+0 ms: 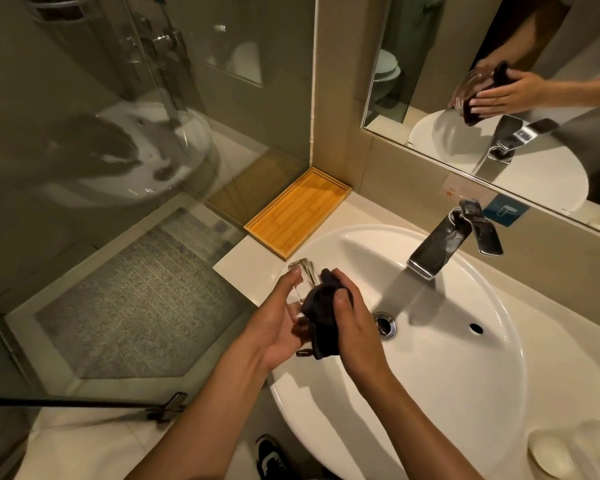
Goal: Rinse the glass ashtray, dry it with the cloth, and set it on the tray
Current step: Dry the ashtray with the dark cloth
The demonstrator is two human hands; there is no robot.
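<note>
white sink [465, 393] fills the right, faucet [444, 242] at its far side. bamboo tray [297, 216] sits far-left of the basin on the counter corner, long axis running near-left to far-right. left hand [278, 327] is clamped on the glass ashtray [303, 275], held on edge over the basin's left rim. right hand [354, 323] is closed on the dark cloth [323, 320], pressing it to the glass. drying step, likely mid-way. tray lies far and just left of the ashtray; left hand is nearer it.
</note>
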